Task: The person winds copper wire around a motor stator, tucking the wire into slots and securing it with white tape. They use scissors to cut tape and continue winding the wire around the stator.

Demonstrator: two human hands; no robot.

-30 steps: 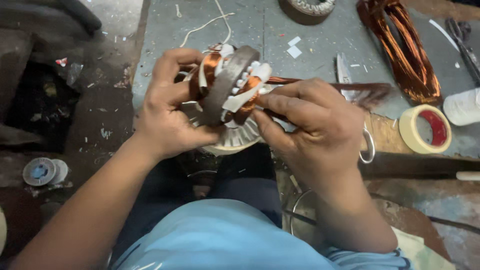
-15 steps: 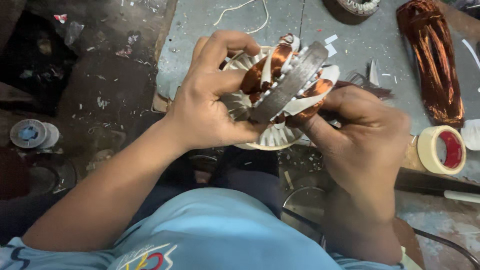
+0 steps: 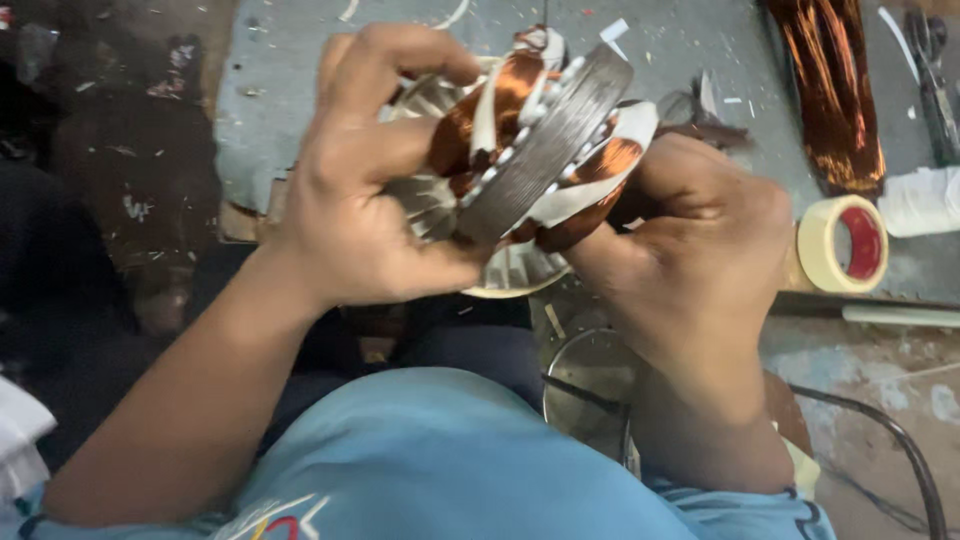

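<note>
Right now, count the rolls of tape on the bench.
1. A cream tape roll with a red core lies on the bench, beside the right hand and below the copper wire bundle. Others may be hidden behind the hands.

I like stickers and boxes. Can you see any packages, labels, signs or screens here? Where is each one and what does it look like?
No packages, signs or screens show.
Shirt print: bottom edge, on the light blue shirt, small curved red, yellow and white marks, partly cut off.
Tape roll: on the table's right side, beside the right hand, a cream ring with a red core; no label can be made out on it.
</note>
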